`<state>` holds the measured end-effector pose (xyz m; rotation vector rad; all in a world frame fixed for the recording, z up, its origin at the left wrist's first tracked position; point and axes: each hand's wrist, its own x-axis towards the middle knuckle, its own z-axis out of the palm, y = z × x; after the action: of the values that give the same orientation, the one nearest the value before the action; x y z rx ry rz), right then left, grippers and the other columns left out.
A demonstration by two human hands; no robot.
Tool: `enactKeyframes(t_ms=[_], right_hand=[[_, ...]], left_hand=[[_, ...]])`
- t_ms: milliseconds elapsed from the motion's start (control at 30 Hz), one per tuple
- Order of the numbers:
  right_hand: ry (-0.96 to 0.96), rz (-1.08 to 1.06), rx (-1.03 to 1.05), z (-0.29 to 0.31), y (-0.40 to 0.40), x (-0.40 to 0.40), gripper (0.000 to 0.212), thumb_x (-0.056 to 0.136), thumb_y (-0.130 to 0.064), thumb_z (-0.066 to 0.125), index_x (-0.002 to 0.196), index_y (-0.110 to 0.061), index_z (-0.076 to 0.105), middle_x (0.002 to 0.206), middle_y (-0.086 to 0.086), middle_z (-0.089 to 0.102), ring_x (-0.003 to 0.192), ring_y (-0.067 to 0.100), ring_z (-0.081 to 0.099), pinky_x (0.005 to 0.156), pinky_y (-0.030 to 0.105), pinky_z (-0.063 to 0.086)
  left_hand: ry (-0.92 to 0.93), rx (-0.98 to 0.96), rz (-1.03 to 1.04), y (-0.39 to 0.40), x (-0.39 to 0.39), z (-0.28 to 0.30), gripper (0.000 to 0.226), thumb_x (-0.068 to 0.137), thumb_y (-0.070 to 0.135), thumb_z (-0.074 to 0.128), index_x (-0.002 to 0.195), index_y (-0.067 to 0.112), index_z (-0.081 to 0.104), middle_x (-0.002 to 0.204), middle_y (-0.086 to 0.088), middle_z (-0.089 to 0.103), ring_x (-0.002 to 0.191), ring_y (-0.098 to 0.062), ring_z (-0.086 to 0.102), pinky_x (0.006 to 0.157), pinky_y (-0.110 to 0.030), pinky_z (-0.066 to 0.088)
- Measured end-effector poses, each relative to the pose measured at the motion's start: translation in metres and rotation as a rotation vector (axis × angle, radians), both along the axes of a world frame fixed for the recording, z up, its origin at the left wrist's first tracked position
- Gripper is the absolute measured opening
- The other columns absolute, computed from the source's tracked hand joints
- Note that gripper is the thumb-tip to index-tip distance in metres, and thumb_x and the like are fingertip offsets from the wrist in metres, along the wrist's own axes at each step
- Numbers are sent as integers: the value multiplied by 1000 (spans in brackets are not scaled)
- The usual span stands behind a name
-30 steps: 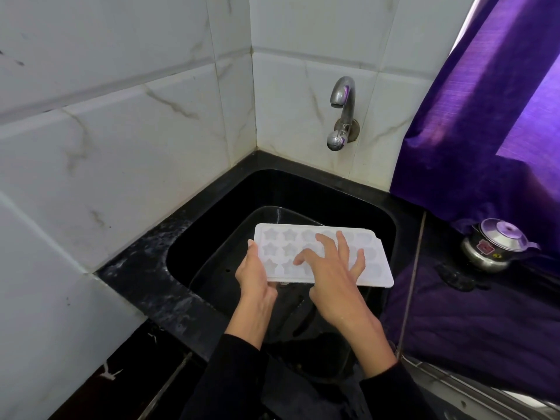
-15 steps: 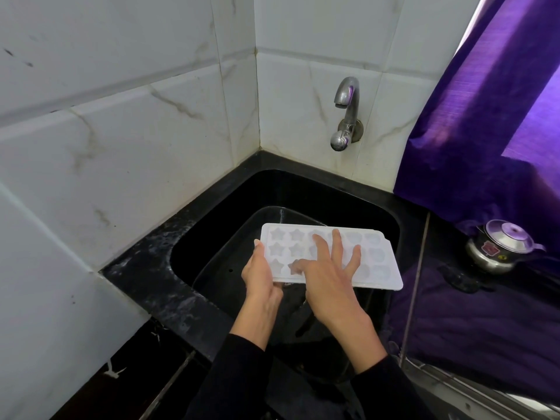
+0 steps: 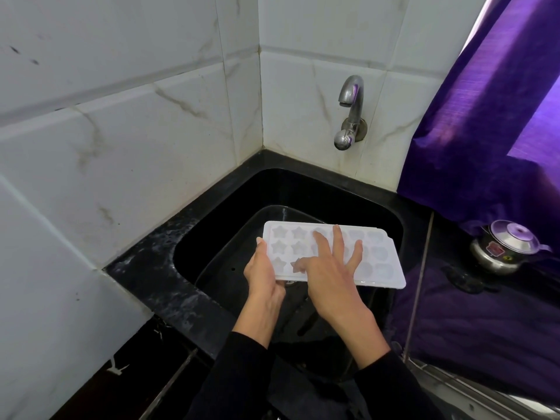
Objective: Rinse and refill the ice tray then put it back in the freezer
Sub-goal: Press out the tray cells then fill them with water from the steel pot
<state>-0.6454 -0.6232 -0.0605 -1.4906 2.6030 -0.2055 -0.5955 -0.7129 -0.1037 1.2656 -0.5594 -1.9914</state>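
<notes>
Tray [image 3: 380, 262] being held over sink [image 3: 391, 204].
Left hand [image 3: 263, 272] is gripping its end; right hand [image 3: 328, 278] is pressing flat, fingers spread.

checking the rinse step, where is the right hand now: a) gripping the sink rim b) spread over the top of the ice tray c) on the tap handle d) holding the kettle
b: the right hand lies with fingers spread over the moulds of the ice tray, which the left hand holds by its end above the sink.
</notes>
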Motion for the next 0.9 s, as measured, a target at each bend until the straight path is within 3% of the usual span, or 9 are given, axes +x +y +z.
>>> enactKeyframes(t_ms=[167, 467, 733, 900], right_hand=[[-6, 10, 2, 0, 0, -1, 43, 88, 3, 57, 118, -28, 65, 157, 9, 12, 144, 37, -23, 110, 62, -18], [-92, 7, -134, -2, -7, -5, 56, 75, 15, 54, 108, -30, 48, 149, 3, 18, 145, 30, -20, 111, 55, -18], [-62, 91, -22, -1, -14, 7, 52, 90, -2, 57, 127, -38, 55, 160, 8, -2, 143, 35, -27, 109, 60, -19], [-28, 94, 1, -1, -19, 9, 39, 92, -12, 59, 123, -36, 60, 161, 8, 2, 144, 36, -25, 109, 61, -18]], left_hand=[[19, 14, -6, 0, 0, 0, 29, 95, 39, 52, 100, 13, 63, 92, -8, 71, 80, -25, 70, 67, -38, 57], [31, 7, -26, 1, -2, 1, 37, 96, 39, 51, 114, 9, 63, 104, -12, 71, 89, -27, 69, 67, -37, 58], [26, -23, -39, 4, -2, -1, 29, 95, 40, 52, 97, 14, 65, 95, -11, 73, 86, -29, 72, 81, -48, 57], [7, -29, -48, 4, -2, 0, 28, 96, 41, 51, 92, 16, 64, 91, -9, 72, 83, -28, 71, 79, -47, 58]])
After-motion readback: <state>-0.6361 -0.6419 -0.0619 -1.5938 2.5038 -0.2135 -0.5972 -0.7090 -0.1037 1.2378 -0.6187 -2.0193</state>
